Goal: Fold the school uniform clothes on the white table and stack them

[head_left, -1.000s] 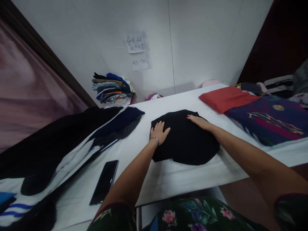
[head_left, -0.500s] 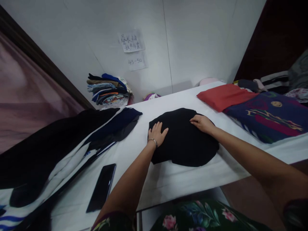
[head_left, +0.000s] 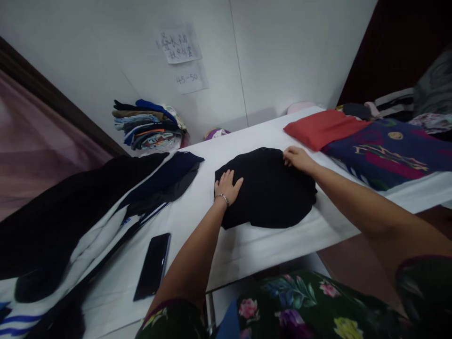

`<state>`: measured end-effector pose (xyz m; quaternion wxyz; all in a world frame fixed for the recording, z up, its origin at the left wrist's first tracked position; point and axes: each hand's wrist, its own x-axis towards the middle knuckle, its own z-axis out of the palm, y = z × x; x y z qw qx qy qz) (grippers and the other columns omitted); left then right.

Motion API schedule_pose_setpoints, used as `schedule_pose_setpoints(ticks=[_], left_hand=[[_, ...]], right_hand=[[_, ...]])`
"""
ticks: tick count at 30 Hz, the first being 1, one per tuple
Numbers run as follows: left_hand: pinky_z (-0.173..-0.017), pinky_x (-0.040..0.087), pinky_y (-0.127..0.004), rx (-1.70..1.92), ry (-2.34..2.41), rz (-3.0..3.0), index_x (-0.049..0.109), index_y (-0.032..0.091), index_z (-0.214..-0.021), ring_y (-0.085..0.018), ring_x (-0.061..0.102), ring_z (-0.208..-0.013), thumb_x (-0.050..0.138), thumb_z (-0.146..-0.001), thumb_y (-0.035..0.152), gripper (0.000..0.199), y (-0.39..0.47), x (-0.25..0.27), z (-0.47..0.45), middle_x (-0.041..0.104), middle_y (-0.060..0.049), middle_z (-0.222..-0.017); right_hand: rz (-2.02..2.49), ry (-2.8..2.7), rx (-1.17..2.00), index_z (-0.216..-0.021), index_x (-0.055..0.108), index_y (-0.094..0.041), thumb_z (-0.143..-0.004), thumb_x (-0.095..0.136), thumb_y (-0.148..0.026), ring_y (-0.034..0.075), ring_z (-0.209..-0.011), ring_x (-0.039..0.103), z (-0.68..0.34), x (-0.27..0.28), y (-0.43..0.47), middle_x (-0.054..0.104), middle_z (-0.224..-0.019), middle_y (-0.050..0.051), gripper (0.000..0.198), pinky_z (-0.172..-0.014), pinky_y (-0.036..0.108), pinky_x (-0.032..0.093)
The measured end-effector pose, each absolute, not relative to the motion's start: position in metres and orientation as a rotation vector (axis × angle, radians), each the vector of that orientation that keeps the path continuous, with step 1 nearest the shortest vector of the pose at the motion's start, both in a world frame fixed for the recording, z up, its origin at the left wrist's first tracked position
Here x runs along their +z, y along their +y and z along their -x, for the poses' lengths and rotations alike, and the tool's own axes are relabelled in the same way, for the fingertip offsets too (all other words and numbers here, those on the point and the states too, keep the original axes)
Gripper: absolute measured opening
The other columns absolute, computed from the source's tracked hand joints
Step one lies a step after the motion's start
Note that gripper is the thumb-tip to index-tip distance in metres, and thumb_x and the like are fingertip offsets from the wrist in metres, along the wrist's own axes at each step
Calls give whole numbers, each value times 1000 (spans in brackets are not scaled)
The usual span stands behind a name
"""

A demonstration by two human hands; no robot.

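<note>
A black garment (head_left: 268, 193), folded into a rounded bundle, lies on the white-covered table (head_left: 243, 263) in front of me. My left hand (head_left: 228, 186) rests flat on its left side with the fingers spread; a bracelet is on that wrist. At the garment's upper right edge, my right hand (head_left: 297, 159) has its fingers pinched together on the black cloth. The fingertips there are partly hidden, and the garment's exact kind cannot be made out.
Dark and white clothes (head_left: 116, 207) are heaped on the left, beside a phone (head_left: 152, 267). A folded clothes stack (head_left: 150, 125) stands at the back left. On the right lie a red folded garment (head_left: 323, 128) and a navy patterned one (head_left: 391, 150). Handwritten papers (head_left: 181, 44) hang on the wall.
My right hand has moved slightly away along the garment's upper right edge, and the right side of the cloth has shifted a little. The left hand stays flat in place. The camera view has shifted.
</note>
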<state>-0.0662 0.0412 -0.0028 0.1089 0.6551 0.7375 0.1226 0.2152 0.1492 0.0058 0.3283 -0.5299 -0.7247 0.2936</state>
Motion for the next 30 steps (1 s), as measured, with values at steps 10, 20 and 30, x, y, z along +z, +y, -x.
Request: schedule_pose_setpoints(ticks=[10, 20, 30], left_hand=[[-115, 20, -47, 349, 2059, -1857, 36, 23, -145, -23, 20, -144, 32, -92, 57, 63, 52, 14, 75, 25, -6, -156], [-116, 10, -53, 217, 1470, -2655, 41, 27, -141, -30, 23, -142, 66, -73, 59, 79, -57, 36, 34, 30, -9, -154], [-98, 41, -41, 406, 1777, -2596, 57, 25, -124, -26, 48, -121, 65, -79, 25, 46, -43, 34, 26, 59, -6, -129]], right_hand=[[943, -2220, 530, -115, 65, -28, -73, 66, -60, 30, -123, 49, -276, 5, 7, 60, -128, 8, 52, -104, 50, 37], [865, -2488, 318, -122, 61, -25, -87, 55, -46, 29, -127, 48, -260, -22, 3, 57, -133, 9, 42, -105, 52, 35], [1021, -2122, 413, -99, 67, -25, -84, 59, -44, 29, -110, 58, -253, 10, -24, 67, -112, 10, 26, -98, 51, 43]])
